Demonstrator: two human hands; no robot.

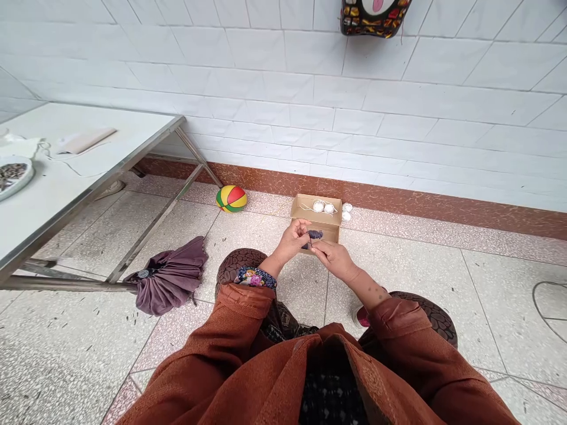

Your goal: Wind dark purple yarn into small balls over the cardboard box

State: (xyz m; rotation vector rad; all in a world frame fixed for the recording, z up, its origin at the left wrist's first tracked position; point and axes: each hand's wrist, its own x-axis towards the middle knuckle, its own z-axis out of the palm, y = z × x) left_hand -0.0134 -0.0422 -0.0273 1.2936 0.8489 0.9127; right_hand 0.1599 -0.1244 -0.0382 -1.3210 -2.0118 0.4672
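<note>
Both my hands are together over an open cardboard box (335,234) on the floor. A small wound bundle of dark purple-blue yarn (315,234) shows at the fingertips of my left hand (294,238), which is closed in a pinch on the yarn. My right hand (335,258) lies just to the right and lower, thumb and fingers pinched on a short dark strand that runs between the hands. More dark yarn shows partly under my left fingers. Two white yarn balls (318,206) rest in the far part of the box, with loose white ends.
More white balls (346,212) lie beside the box by the wall. A colourful ball (231,199) and a folded purple umbrella (170,276) are on the floor to the left, near a metal-framed table (146,127). A cable (538,295) lies at the right.
</note>
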